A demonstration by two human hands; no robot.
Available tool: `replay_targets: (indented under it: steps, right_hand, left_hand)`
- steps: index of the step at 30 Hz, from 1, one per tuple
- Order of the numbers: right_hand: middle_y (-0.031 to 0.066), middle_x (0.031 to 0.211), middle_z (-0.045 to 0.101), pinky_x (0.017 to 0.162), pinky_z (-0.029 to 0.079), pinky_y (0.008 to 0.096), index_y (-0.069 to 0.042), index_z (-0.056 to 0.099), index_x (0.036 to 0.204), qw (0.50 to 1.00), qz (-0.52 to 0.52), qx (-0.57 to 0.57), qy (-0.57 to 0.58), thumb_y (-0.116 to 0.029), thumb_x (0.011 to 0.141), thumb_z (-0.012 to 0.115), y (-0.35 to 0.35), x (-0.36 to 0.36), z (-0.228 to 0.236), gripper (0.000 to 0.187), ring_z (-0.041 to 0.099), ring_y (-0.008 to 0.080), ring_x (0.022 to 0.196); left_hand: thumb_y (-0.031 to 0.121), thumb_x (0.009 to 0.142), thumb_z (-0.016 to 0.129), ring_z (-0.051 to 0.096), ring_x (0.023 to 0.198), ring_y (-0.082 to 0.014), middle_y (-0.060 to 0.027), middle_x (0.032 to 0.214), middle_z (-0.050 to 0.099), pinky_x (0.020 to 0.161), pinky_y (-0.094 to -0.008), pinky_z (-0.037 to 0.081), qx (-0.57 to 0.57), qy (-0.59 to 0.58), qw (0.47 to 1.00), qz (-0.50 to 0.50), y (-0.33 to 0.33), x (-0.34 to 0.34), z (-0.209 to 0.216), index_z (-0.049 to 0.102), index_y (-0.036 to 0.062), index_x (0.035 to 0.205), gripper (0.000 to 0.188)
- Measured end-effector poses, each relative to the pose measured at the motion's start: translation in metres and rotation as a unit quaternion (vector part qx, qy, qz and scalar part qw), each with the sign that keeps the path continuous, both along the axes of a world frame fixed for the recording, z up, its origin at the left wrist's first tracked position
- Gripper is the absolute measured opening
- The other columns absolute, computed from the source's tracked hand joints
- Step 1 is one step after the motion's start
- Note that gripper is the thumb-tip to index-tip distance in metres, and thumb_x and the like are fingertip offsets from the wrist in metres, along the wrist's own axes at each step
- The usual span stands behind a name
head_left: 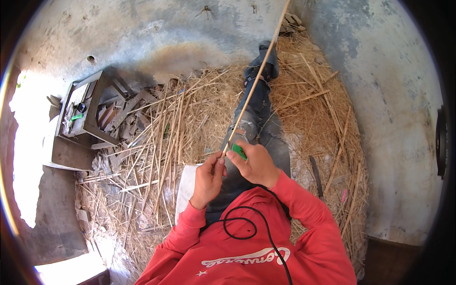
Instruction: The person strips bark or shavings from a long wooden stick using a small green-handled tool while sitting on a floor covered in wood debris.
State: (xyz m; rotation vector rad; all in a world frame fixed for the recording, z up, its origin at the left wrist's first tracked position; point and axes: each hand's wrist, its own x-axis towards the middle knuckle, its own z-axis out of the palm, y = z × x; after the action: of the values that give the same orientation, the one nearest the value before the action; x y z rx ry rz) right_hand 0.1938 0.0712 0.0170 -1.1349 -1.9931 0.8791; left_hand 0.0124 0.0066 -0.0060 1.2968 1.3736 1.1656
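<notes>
My left hand (209, 179) pinches the near end of a long, pale bamboo strip (256, 81). The strip slants away over my outstretched legs and runs out at the top of the view. Close beside it, my right hand (256, 164) is closed around a green-handled knife (239, 151), with the thumb against the strip. Fingers and strip mostly hide the blade. Both hands are over my lap, nearly touching each other.
Shavings and loose bamboo strips (164, 128) litter the floor around my legs (259, 118). At the left, a wooden stand (92, 107) holds a green tool (77, 117) and small dark items. Plastered walls (380, 95) enclose the space. A black cable (259, 211) crosses my red top.
</notes>
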Motion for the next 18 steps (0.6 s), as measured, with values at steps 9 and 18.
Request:
replay_targets:
  steps: [9,18]
  right_hand:
    - [0.0235,0.069,0.069,0.066,0.056,0.0600,-0.004,0.070,0.101,0.993,-0.078,-0.012,-0.086,-0.060,0.106,0.049,0.036,0.018,-0.001,0.061,0.069,0.0494,0.068]
    - [0.0270,0.075,0.070,0.070,0.057,0.0586,-0.002,0.074,0.104,0.989,0.012,-0.056,-0.135,-0.066,0.104,0.049,0.027,0.017,-0.011,0.069,0.070,0.0502,0.075]
  left_hand:
    - [0.018,0.113,0.055,0.047,0.063,-0.0046,0.0031,0.070,0.053,0.057,-0.0241,0.038,-0.083,-0.014,0.995,-0.058,-0.008,-0.009,0.011,0.069,0.0005,0.127,0.027]
    - [0.019,0.112,0.056,0.046,0.063,-0.0045,0.0036,0.071,0.053,0.057,-0.0240,0.038,-0.124,-0.056,0.990,-0.042,-0.017,-0.006,0.011,0.072,0.0007,0.124,0.027]
